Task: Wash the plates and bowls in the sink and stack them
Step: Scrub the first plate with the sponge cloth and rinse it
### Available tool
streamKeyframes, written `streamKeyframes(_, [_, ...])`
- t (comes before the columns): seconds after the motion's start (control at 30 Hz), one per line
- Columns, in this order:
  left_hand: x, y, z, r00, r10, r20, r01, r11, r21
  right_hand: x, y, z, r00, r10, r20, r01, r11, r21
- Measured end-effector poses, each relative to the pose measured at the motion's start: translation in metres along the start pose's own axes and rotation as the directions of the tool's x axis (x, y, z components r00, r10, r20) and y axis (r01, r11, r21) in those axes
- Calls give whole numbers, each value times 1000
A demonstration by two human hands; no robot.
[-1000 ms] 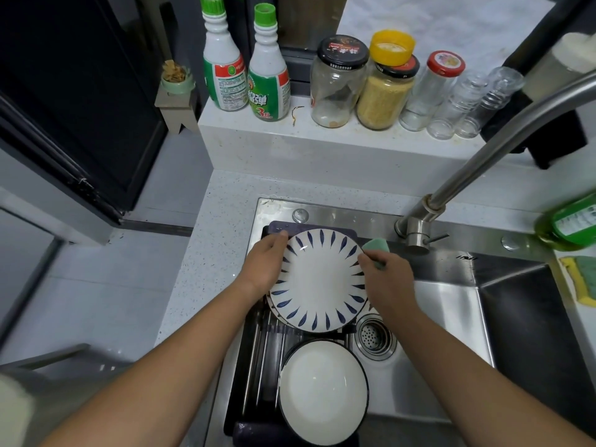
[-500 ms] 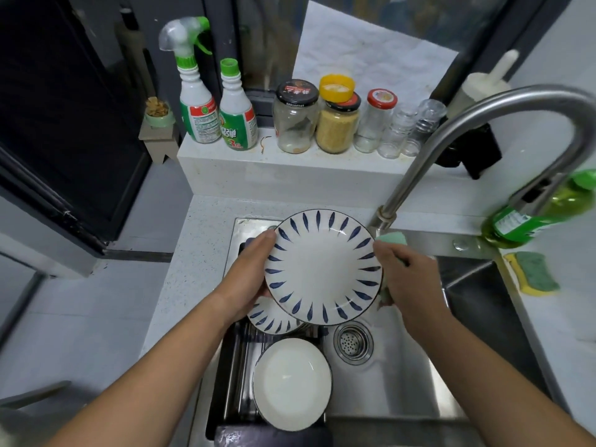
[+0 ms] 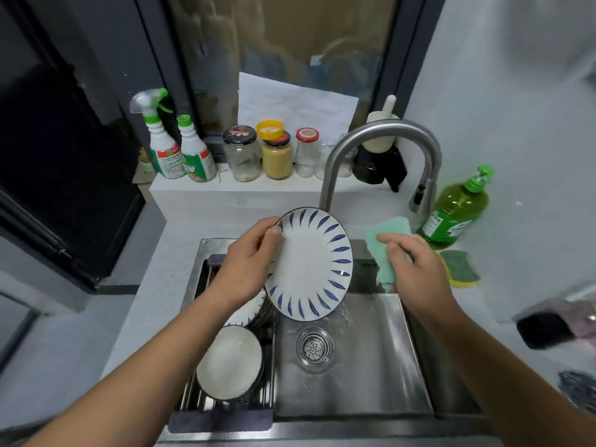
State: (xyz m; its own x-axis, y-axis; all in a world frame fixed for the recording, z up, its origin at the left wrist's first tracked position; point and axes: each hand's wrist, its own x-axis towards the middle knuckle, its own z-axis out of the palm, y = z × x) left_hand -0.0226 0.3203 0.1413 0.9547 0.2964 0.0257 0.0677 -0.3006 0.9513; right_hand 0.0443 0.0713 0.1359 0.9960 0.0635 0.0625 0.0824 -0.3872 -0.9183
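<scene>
My left hand [image 3: 246, 262] grips the left rim of a white plate with blue leaf marks [image 3: 314, 266], held tilted above the steel sink [image 3: 371, 366]. Water drips from the plate's lower right edge. My right hand [image 3: 416, 275] is closed on a light green sponge cloth [image 3: 385, 240], just right of the plate and apart from it. Under the left hand, more patterned plates [image 3: 248, 312] lie on a drying rack [image 3: 225, 404] in the sink's left part. A white bowl [image 3: 229, 362] sits on the rack nearer to me.
The curved faucet [image 3: 380, 130] arches over the sink's back right. A green dish soap bottle [image 3: 458, 211] and a yellow-green sponge [image 3: 459, 269] stand on the right counter. Spray bottles [image 3: 167, 146] and jars [image 3: 277, 153] line the back ledge. The drain [image 3: 314, 346] is open.
The plate has been lifted higher and tilted to the right. My right hand has let go of its rim and moved right with the sponge cloth. The view has tipped upward.
</scene>
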Motion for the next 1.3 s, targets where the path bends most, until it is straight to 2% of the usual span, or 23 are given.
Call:
streamKeyframes(0.23, [-23,53,46,994,91,-57,-74,965,253,-5,0,-58,986,-98,133,94,995,35])
streamKeyframes(0.3, [-28,67,60,992,104,-75,-81,963,257,-3,1,-70,974,-141,180,142,990,6])
streamKeyframes(0.37, [-32,72,73,991,94,-90,-72,971,226,-2,2,-77,943,-237,234,266,958,-103])
streamKeyframes(0.47, [-38,84,91,992,35,-125,-25,996,82,-4,-5,-80,827,-331,454,506,790,-346])
streamKeyframes(0.57, [-44,92,107,973,-9,-232,-5,998,-59,-18,5,-85,673,-348,653,669,662,-337])
streamKeyframes(0.67, [-50,91,116,947,-88,-310,30,982,-185,-48,15,-93,570,-366,736,702,683,-204])
streamKeyframes(0.77, [-57,82,125,962,-116,-249,55,970,-239,-65,2,-84,494,-358,792,662,746,-76])
streamKeyframes(0.87, [-62,79,132,974,-123,-192,65,957,-284,-34,-17,-76,576,-334,746,674,710,-203])
streamKeyframes(0.97, [-59,78,125,964,-155,-214,79,943,-324,-7,-20,-84,666,-258,700,639,682,-356])
streamKeyframes(1.03, [-57,78,119,967,-146,-207,76,946,-315,-10,-16,-82,687,-241,685,619,687,-380])
streamKeyframes(1.1, [-57,82,121,977,-138,-160,85,950,-300,-18,-18,-74,685,-233,690,581,747,-324])
streamKeyframes(1.17, [-57,82,119,979,-139,-150,90,951,-294,-24,-26,-63,625,-287,726,610,759,-226])
streamKeyframes(1.3, [-49,80,100,954,-215,-211,115,907,-404,-41,-35,-70,417,-327,848,752,649,-119])
